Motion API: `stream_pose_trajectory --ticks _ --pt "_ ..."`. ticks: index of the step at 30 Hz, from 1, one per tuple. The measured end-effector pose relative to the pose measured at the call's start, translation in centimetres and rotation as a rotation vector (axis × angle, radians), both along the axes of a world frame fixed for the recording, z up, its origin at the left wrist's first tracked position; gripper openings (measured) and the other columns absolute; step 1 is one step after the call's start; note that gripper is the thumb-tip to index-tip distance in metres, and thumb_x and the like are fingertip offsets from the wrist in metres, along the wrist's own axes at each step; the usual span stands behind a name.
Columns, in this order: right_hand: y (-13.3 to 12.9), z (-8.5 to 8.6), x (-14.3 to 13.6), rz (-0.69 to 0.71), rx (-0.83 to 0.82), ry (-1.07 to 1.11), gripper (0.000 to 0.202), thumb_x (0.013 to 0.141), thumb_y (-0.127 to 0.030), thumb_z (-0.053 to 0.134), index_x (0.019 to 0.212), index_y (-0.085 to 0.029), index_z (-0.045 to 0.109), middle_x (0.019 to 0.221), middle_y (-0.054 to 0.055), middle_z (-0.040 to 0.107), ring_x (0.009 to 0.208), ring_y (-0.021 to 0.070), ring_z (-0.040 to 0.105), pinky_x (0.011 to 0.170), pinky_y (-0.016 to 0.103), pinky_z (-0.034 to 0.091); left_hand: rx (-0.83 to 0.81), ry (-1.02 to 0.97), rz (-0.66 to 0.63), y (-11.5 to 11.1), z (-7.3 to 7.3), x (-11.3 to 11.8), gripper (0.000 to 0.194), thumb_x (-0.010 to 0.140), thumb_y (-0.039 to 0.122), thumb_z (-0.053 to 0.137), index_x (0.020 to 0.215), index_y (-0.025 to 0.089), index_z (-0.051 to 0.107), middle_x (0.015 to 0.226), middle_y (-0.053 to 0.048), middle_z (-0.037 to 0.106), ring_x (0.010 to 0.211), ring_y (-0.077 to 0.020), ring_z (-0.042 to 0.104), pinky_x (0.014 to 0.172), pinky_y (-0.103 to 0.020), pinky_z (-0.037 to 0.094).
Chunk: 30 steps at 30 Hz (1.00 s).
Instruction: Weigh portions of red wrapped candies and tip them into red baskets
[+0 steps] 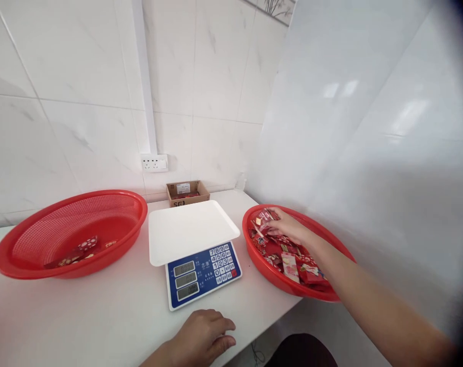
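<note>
Right hand (288, 227) inside basket (254, 216) rim

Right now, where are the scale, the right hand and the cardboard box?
scale (193, 230): head view, middle of its white weighing tray.
right hand (287, 227): head view, back of the hand, over the packets.
cardboard box (188, 193): head view, its front wall.
</note>
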State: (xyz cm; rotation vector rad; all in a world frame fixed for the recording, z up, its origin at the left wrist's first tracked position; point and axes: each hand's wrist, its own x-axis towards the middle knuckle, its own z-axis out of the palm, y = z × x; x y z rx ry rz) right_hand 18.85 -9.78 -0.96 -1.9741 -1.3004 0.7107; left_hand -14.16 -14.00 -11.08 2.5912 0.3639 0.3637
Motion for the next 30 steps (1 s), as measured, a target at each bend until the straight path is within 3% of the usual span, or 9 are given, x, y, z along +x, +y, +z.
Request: stream_pose_trajectory --ticks 3,6,9,13,16,19,23,27,30 --pt "2.0 1.0 -4.0 0.064 0.097 0.457 0.046 0.072 -0.018 0.056 0.114 -0.023 0.039 0.105 0.006 0.061 0.078 0.0151 0.064 0.070 0.029 0.053 0.017 0.009 -0.006 0.0 -0.1 0.0 0.022 0.090 0.035 0.042 0.103 0.024 0.056 0.086 -0.002 0.066 0.076 -0.0180 0.060 0.067 -0.024 0.045" --pt "4.4 0.7 -8.1 0.142 0.072 0.584 0.033 0.075 -0.022 0.057 0.104 -0.022 0.043 0.101 0.005 0.062 0.074 0.0121 0.064 0.068 0.026 0.054 0.027 0.016 -0.008 0.1 0.0 -0.1 0.023 0.090 0.036 0.043 0.105 0.024 0.056 0.089 -0.002 0.066 0.079 -0.0185 0.061 0.070 -0.025 0.045" --pt "6.7 -0.5 -10.8 0.117 0.045 0.407 0.034 0.076 -0.032 0.056 0.106 -0.021 0.042 0.110 0.009 0.057 0.076 0.0136 0.064 0.059 0.025 0.053 0.040 0.021 -0.008 0.0 -0.1 -0.3 0.026 0.090 0.038 0.042 0.106 0.023 0.056 0.091 -0.003 0.066 0.081 -0.0189 0.061 0.071 -0.025 0.045" --pt "8.2 -1.8 -11.9 0.078 0.034 0.089 0.047 0.075 -0.033 0.055 0.116 -0.021 0.037 0.109 0.009 0.057 0.072 0.0144 0.063 0.053 0.024 0.051 0.065 0.006 -0.004 0.1 -0.7 -0.2 0.028 0.090 0.041 0.041 0.108 0.024 0.056 0.089 -0.003 0.066 0.080 -0.0190 0.062 0.070 -0.025 0.045" --pt "8.1 -2.0 -12.2 0.135 0.054 -0.094 0.054 0.072 -0.032 0.057 0.121 -0.020 0.036 0.107 0.009 0.059 0.079 0.0177 0.062 0.059 0.027 0.051 0.073 -0.005 -0.014 0.2 -1.1 -0.2 0.030 0.090 0.042 0.040 0.108 0.024 0.056 0.088 -0.003 0.066 0.078 -0.0187 0.062 0.069 -0.024 0.045" --pt "7.4 -1.7 -12.5 0.280 0.048 -0.120 0.074 0.067 -0.036 0.063 0.131 -0.022 0.030 0.128 0.010 0.047 0.094 0.0208 0.057 0.070 0.030 0.050 0.062 -0.013 -0.002 0.2 -1.0 -0.2 0.030 0.091 0.042 0.039 0.107 0.024 0.056 0.087 -0.003 0.066 0.078 -0.0188 0.062 0.069 -0.025 0.045" --pt "6.9 -1.0 -11.4 0.442 0.065 -0.250 0.078 0.067 -0.041 0.063 0.134 -0.020 0.030 0.138 0.011 0.035 0.114 0.0241 0.046 0.092 0.035 0.039 0.038 -0.008 0.002 0.2 -0.4 -0.2 0.028 0.091 0.040 0.039 0.106 0.023 0.057 0.089 -0.004 0.066 0.080 -0.0190 0.062 0.070 -0.025 0.045" --pt "6.5 -1.0 -6.4 0.190 0.183 -0.575 0.057 0.078 -0.032 0.051 0.131 -0.017 0.037 0.137 0.010 0.035 0.127 0.0218 0.029 0.105 0.034 0.020 0.030 -0.003 -0.004 0.3 -0.2 -0.2 0.026 0.091 0.038 0.041 0.105 0.023 0.056 0.089 -0.004 0.065 0.080 -0.0193 0.061 0.070 -0.026 0.045" --pt "5.1 -2.1 -2.2 0.049 -0.007 -0.573 0.052 0.085 -0.034 0.039 0.133 -0.016 0.032 0.137 0.010 0.036 0.127 0.0207 0.030 0.104 0.034 0.021 0.020 0.001 0.006 0.3 -0.2 -0.2 0.025 0.090 0.036 0.042 0.105 0.023 0.057 0.088 -0.004 0.065 0.078 -0.0189 0.060 0.069 -0.025 0.045"
